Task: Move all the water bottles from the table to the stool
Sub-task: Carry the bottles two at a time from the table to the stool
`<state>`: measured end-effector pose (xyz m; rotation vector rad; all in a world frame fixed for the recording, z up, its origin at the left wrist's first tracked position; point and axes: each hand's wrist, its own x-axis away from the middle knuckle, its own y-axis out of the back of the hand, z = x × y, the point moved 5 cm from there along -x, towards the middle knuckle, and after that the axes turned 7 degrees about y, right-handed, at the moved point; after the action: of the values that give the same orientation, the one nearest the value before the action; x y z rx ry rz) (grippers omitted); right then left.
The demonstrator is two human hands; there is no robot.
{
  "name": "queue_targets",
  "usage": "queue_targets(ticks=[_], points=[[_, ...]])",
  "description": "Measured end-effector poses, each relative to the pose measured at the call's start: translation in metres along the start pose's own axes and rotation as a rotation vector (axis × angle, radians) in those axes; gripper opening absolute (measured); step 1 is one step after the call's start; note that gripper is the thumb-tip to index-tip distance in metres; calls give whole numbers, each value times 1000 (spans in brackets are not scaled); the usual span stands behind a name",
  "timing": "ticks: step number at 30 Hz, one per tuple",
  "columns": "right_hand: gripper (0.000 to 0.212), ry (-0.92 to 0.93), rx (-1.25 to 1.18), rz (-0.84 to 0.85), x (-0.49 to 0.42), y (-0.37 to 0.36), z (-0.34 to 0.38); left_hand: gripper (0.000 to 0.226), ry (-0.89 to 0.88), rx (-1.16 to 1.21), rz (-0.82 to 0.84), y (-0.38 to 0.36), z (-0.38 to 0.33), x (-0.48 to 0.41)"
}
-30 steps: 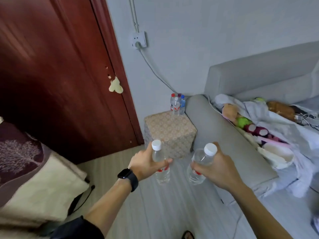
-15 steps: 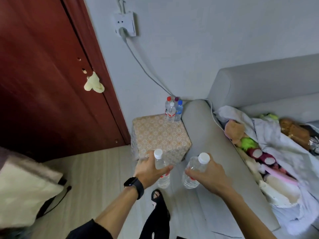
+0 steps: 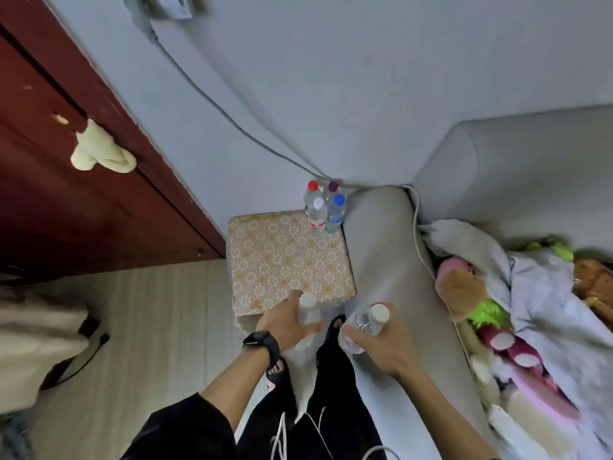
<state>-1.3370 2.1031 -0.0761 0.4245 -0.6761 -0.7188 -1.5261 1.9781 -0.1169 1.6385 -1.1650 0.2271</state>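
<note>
- The person's black trousers [image 3: 335, 413] and a sandalled foot [image 3: 276, 371] stand on the pale floor [image 3: 149, 327], just before the stool.
- The left hand [image 3: 282, 325], with a black watch [image 3: 262, 341] on its wrist, has its fingers curled round a white-capped bottle [image 3: 308, 315]. The bottle is held upright at the near edge of the stool [image 3: 285, 257].
- The right hand [image 3: 384, 346] grips a second white-capped bottle [image 3: 360, 325], tilted so that its cap leans to the right. It is off the stool's near right corner, in front of the grey sofa arm [image 3: 381, 247].
- The stool has a square top in a yellow floral print and sits between the red-brown door [image 3: 66, 200] and the sofa arm.
- At the far right corner of the stool top four bottles stand upright in a tight cluster. The white-cap bottle [image 3: 317, 214] and the blue-cap bottle [image 3: 335, 214] are in front, with the red-cap bottle [image 3: 311, 194] and the purple-cap bottle [image 3: 331, 189] behind them.
- A grey cable [image 3: 212, 104] runs down the wall to that corner. Plush toys [image 3: 464, 293] and cloth lie on the sofa seat.
</note>
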Motion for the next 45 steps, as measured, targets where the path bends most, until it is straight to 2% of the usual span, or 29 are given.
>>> queue_targets(ticks=[4, 8, 12, 18, 24, 26, 30, 32, 35, 38, 41, 45], points=[[53, -92, 6, 99, -59, 2, -22, 72, 53, -63, 65, -8, -28, -47], [62, -137, 87, 215, -113, -5, -35, 82, 44, -213, 168, -24, -50, -98], [70, -112, 184, 283, -160, -13, -47, 76, 63, -255, 182, -38, -57, -141], [70, -41, 104, 285, -213, -31, -74, 78, 137, -73, 169, -48, -43, -194], [69, 35, 34, 212, -241, -50, -89, 75, 168, 157, 33, -47, -26, -215], [70, 39, 21, 195, -244, -58, -93, 77, 177, 164, 19, -47, -26, -219], [77, 83, 47, 221, -249, -73, -94, 87, 136, 97, 125, -48, -29, -223], [79, 109, 72, 250, -253, -76, -93, 84, 125, 69, 125, -44, -30, -221], [72, 211, 225, 163, -255, -68, -82, 65, 102, 33, 42, -37, -33, -212], [60, 294, 515, 46, -251, -52, -64, 44, 59, 53, -59, -35, -34, -202], [52, 238, 690, 140, -248, -46, -54, 36, 53, 79, -119, -35, -37, -198], [44, 201, 733, 199, -251, -45, -49, 36, 55, 102, -146, -31, -42, -205]])
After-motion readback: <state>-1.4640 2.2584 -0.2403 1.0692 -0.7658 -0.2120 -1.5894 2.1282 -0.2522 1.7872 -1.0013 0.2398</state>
